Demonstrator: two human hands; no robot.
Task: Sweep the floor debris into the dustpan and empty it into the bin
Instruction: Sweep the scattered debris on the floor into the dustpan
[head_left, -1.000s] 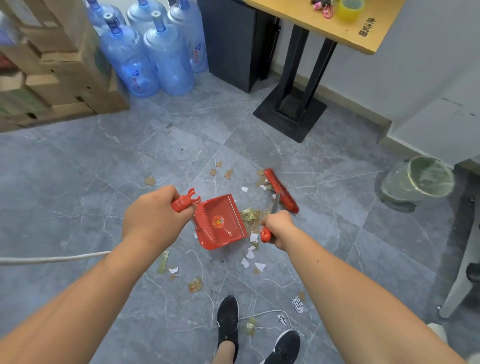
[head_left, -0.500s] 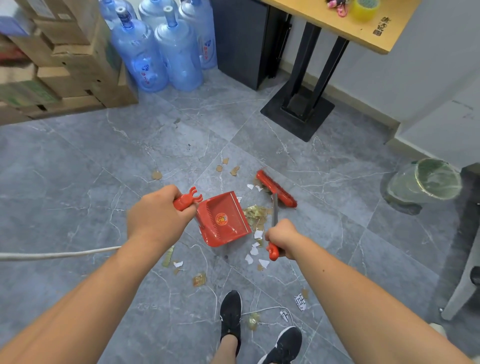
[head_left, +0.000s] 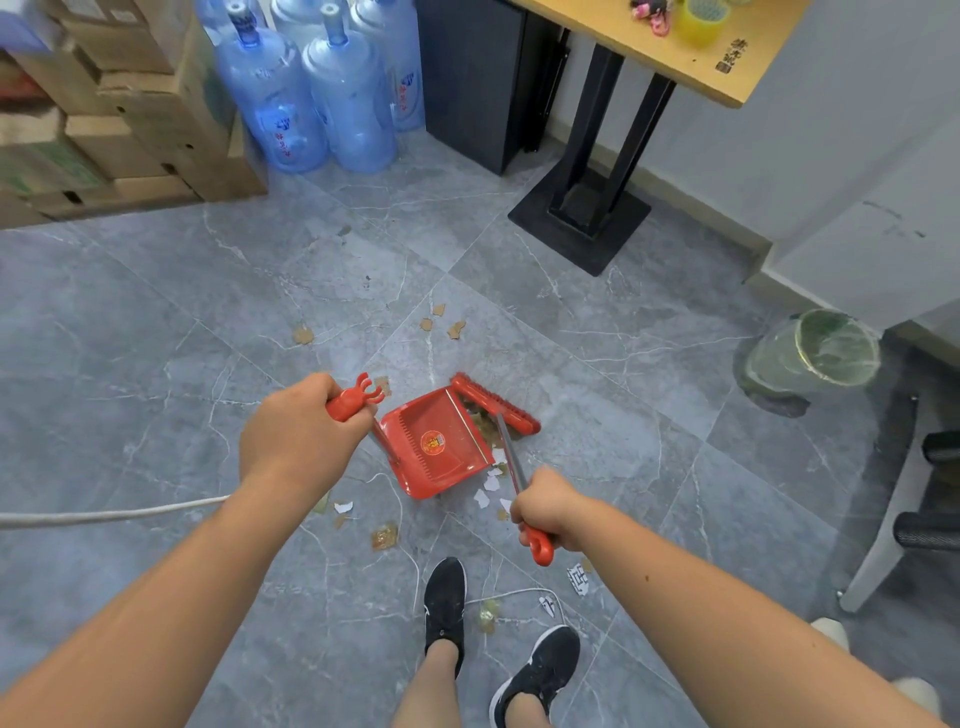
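Grey marbled floor tiles (head_left: 156, 322) fill the view, strewn with scraps. The left hand (head_left: 296, 436) is curled tight round the red top of the dustpan handle (head_left: 350, 402), and the red dustpan (head_left: 434, 447) sits on the floor with its open mouth turned toward the broom head (head_left: 496, 405). The right hand (head_left: 545, 506) has its fingers wrapped round the red end of the broom handle (head_left: 537, 545). A clump of brownish debris (head_left: 485, 423) lies between the pan's lip and the broom head. White paper bits (head_left: 491, 483) lie by the pan's near corner. The bin (head_left: 815, 353), lined with a clear bag, stands well apart at the right. Blue water bottles (head_left: 311, 98), cardboard boxes (head_left: 145, 104) and a wooden bench (head_left: 727, 78) stand along the far wall.
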